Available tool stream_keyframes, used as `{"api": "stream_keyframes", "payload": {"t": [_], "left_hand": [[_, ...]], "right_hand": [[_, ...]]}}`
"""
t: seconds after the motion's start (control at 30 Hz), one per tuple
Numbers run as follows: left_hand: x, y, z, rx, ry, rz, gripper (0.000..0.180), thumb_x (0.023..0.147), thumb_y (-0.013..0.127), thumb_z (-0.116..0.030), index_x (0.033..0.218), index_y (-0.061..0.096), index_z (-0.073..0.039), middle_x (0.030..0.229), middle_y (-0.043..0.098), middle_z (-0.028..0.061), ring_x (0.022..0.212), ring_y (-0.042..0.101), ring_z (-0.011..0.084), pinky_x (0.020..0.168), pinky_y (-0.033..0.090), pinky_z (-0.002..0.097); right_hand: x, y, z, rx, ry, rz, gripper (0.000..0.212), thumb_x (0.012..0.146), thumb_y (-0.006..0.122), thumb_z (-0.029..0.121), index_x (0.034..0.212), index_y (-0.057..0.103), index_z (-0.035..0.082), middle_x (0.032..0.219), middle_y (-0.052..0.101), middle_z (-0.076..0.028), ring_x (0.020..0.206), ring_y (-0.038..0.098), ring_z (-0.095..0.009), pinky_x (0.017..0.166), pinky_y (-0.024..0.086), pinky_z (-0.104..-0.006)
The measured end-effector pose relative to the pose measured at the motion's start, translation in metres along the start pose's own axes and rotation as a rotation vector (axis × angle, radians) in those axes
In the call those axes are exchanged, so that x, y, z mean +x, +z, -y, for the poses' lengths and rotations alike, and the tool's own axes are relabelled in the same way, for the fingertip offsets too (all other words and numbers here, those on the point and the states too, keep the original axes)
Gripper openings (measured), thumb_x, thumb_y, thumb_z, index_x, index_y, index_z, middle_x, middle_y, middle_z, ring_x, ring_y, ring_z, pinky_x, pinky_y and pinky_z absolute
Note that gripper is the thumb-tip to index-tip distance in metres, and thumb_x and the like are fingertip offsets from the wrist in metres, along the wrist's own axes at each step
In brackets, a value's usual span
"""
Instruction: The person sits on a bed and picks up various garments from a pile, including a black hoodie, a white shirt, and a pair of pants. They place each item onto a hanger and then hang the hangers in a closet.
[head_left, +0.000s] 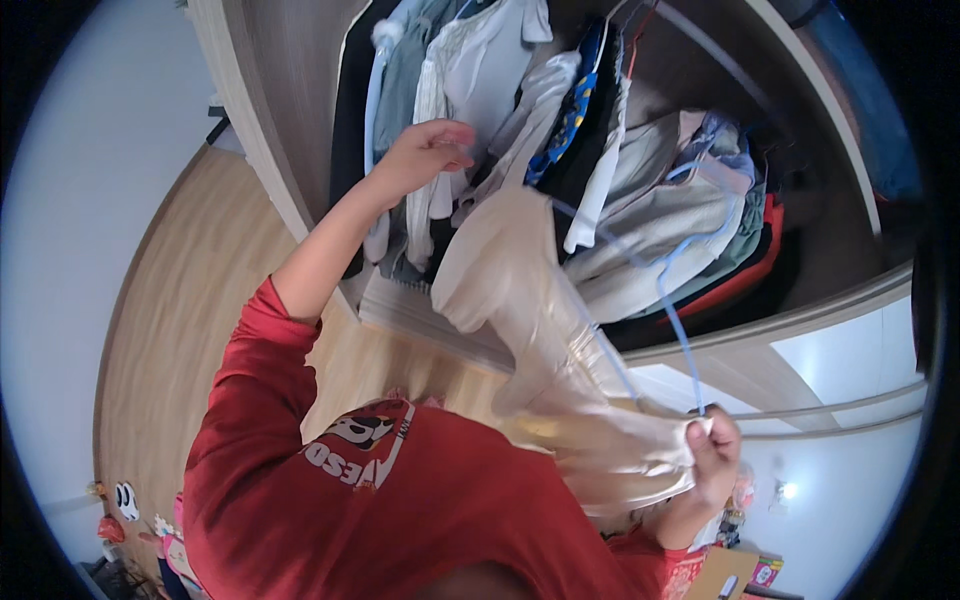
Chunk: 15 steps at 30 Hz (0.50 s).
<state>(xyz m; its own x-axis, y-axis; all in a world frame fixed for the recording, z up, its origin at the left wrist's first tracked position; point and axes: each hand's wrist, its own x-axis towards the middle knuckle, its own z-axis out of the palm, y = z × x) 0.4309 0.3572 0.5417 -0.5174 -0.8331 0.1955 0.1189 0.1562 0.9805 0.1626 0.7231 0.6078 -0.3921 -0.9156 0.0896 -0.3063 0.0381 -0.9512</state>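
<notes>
My right hand [714, 455] pinches the edge of a cream satin garment [570, 350] at the lower right, beside one end of a light blue hanger [680, 330]. The shiny cloth spreads leftward from that hand in front of my body and the wardrobe. Part of the hanger lies along the garment, and its wire rises toward the folded clothes. My left hand [430, 157] is raised at the hanging clothes, fingers loosely bent and apart, with nothing visible in it. Closest to it is a white top [490, 75] on the rail.
The open wardrobe [265, 140] holds several hanging garments on the left. A pile of clothes [660, 220], grey, green and red, lies on its right side. Wood flooring [200, 290] extends to the left. A cardboard box [720, 572] stands at the lower right.
</notes>
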Motion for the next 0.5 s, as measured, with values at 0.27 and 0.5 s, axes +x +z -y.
{"api": "stream_keyframes", "payload": {"t": [0.27,0.5], "left_hand": [[0.068,0.005,-0.013,0.792,0.788,-0.552,0.034,0.069,0.051,-0.002,0.102,0.050,0.006,0.103,0.051,0.0236,0.098,0.048,0.0374,0.085,0.038,0.0377],[0.156,-0.005,-0.047,0.929,0.411,-0.558,0.060,0.066,0.062,-0.019,0.114,0.040,0.010,0.107,0.050,0.0278,0.093,0.052,0.0394,0.082,0.042,0.0391]], "right_hand": [[-0.005,-0.009,-0.026,0.112,0.018,0.060,0.021,0.079,0.062,0.018,0.072,0.052,0.001,0.064,0.046,0.004,0.059,0.037,-0.004,0.054,0.029,-0.0188],[-0.005,0.006,-0.032,0.132,0.034,-0.024,0.018,0.076,0.064,0.017,0.076,0.054,0.001,0.067,0.048,0.003,0.060,0.040,-0.005,0.055,0.031,-0.0190]]}}
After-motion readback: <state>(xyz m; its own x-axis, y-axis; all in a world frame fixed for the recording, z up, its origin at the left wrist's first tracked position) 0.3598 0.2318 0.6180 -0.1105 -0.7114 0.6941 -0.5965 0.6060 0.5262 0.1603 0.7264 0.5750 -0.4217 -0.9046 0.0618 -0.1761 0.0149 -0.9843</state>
